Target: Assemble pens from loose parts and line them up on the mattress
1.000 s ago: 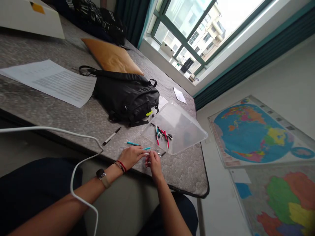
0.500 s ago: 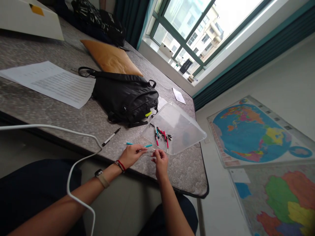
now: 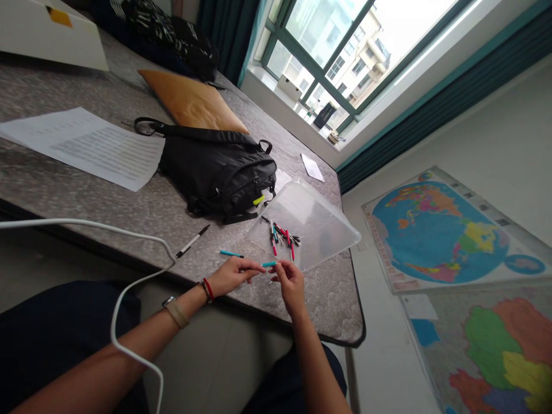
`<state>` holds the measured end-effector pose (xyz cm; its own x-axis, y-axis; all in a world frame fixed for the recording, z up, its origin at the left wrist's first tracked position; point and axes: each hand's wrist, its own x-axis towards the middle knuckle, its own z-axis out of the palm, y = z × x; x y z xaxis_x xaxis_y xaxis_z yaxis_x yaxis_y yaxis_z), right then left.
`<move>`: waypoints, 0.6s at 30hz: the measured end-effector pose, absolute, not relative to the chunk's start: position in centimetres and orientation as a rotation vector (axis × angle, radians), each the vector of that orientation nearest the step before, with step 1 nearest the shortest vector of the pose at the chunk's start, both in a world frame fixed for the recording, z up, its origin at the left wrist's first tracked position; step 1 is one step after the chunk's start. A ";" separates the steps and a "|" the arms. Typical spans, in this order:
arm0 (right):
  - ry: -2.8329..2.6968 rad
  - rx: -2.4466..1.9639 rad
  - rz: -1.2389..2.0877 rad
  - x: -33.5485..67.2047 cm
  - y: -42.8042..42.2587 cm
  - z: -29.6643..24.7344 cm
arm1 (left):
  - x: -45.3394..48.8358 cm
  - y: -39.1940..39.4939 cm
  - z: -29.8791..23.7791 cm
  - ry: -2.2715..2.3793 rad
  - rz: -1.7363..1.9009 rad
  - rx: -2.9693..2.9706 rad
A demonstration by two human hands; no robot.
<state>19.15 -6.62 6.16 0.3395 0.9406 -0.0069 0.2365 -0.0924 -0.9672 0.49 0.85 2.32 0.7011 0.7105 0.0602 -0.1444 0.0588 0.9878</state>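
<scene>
A short teal pen part (image 3: 269,264) spans the gap between my two hands, above the near edge of the grey patterned surface. My left hand (image 3: 237,275) pinches at its left end, thumb and forefinger close together. On the other side, my right hand (image 3: 290,283) grips its right end between thumb and curled fingers. Something thin and pale shows under the right fingers, too small to name. Another teal pen piece (image 3: 232,253) with a dark end lies just beyond my left hand. A white-and-black pen (image 3: 192,241) rests farther left.
Several red, black, white and teal pens (image 3: 282,237) lie in a clear plastic bin (image 3: 332,230) beyond my right hand. Behind are a black backpack (image 3: 219,172), a padded envelope (image 3: 194,103) and printed sheets (image 3: 86,146). A white cable (image 3: 125,293) crosses at left.
The teal part that lay on the surface behind my fingers is now up between both hands. My right hand has shifted slightly right, and my left hand has also moved a little right.
</scene>
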 end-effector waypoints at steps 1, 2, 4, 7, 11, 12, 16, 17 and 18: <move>-1.131 -1.585 0.846 19.1 -6.7 6.3 | 0.5 0.9 2.3 0.527 0.678 1.378; -1.164 -1.597 0.833 19.1 -6.7 6.4 | 0.5 0.9 2.2 0.537 0.660 1.387; -1.213 -1.612 0.809 18.6 -6.8 6.6 | 0.7 0.8 1.9 0.538 0.647 1.389; -1.238 -1.629 0.809 17.2 -7.1 6.8 | 0.9 0.6 1.6 0.494 0.700 1.324; -1.296 -1.637 0.824 16.3 -7.8 6.7 | 1.0 0.3 1.4 0.528 0.750 1.332; -1.285 -1.641 0.812 16.5 -7.9 6.4 | 1.0 0.2 1.3 0.551 0.755 1.369; -1.006 -1.766 0.629 19.8 -8.5 4.2 | 1.0 0.4 0.9 0.636 0.732 1.493; -0.909 -1.814 0.590 20.9 -8.6 3.5 | 1.1 0.4 0.8 0.650 0.719 1.508; -0.837 -1.855 0.591 22.0 -8.8 2.7 | 1.1 0.5 0.6 0.663 0.712 1.512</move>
